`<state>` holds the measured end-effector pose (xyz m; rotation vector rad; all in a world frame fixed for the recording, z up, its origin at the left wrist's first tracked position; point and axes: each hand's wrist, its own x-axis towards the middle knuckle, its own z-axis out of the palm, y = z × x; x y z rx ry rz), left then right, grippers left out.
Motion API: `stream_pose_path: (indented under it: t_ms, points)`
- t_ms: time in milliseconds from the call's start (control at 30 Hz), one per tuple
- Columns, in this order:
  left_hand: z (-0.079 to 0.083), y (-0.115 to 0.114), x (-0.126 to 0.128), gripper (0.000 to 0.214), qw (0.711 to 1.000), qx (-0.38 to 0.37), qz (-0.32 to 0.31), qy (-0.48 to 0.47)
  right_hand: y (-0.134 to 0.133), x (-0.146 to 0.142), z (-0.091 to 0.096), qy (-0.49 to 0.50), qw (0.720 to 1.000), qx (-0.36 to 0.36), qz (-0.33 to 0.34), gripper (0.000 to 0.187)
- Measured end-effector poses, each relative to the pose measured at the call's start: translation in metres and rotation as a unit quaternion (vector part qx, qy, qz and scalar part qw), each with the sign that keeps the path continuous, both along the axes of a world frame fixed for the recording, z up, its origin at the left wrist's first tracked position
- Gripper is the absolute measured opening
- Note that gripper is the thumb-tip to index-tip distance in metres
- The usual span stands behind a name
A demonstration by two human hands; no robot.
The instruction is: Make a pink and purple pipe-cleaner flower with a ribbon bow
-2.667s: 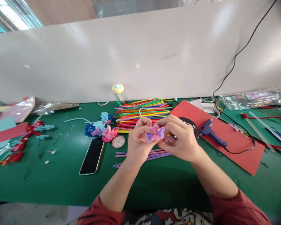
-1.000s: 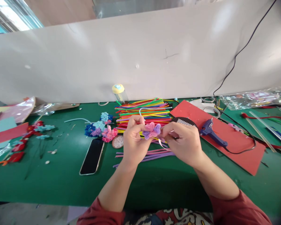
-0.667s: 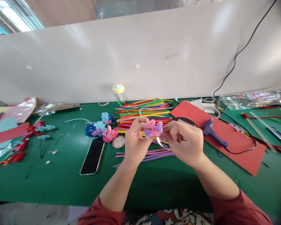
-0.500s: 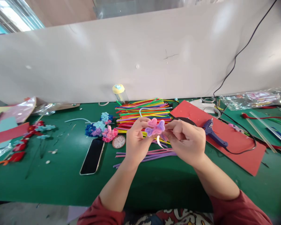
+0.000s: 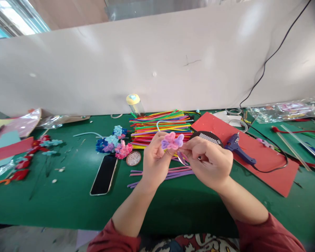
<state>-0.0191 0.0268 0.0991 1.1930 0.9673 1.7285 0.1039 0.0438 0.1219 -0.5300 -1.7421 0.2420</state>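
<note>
My left hand (image 5: pixel 157 161) pinches a pink and purple pipe-cleaner flower (image 5: pixel 172 141) between thumb and fingers, above the middle of the table. Close on its right, my right hand (image 5: pixel 211 159) is closed, thumb against forefinger, on a thin pale ribbon (image 5: pixel 182 158) that hangs just below the flower. My fingers cover the flower's underside, so how the ribbon meets it is hidden. Behind the hands lies a wide pile of coloured pipe cleaners (image 5: pixel 144 131). Several loose purple and pink pipe cleaners (image 5: pixel 147 182) lie nearer to me, under my wrists.
To the left are finished fluffy flowers (image 5: pixel 105 145), a phone (image 5: pixel 103 176) and a small round dish of white beads (image 5: pixel 133 158). A glue gun (image 5: pixel 236 147) rests on a red board (image 5: pixel 267 164) at right, its cord trailing. A yellow-lidded jar (image 5: pixel 134 104) stands behind.
The flower has shifted slightly left and tilted. My right hand has drawn a little away to the right, and the pale ribbon hangs closer to its fingertips.
</note>
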Motion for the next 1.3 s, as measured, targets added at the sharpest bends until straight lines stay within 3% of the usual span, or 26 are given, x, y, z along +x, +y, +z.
stream_pose_path:
  t_ms: [267,667,867,1000,1200,1300]
  points:
    - [0.009,0.005,-0.006,0.014,0.994,0.002,-0.072,-0.086,0.003,0.001,-0.002,-0.002,0.999,-0.039,0.013,0.032]
    - [0.009,0.002,-0.007,0.013,0.998,0.018,-0.041,-0.045,0.0,-0.002,-0.007,0.101,0.978,-0.169,0.071,0.028]
    - [0.007,0.0,-0.009,0.013,0.997,0.073,-0.013,0.036,-0.001,-0.003,-0.003,0.174,0.956,-0.208,0.108,0.031]
    - [0.005,-0.001,-0.007,0.014,0.997,0.069,0.004,0.044,0.001,-0.004,-0.004,0.158,0.968,-0.169,0.098,0.032]
    - [0.006,0.0,0.002,0.013,0.997,0.01,-0.023,-0.075,0.004,-0.009,-0.005,0.08,0.996,0.018,0.036,0.035]
    - [0.008,0.0,0.004,0.012,0.991,-0.027,-0.044,-0.124,0.004,-0.009,-0.004,0.055,0.996,0.064,0.029,0.034]
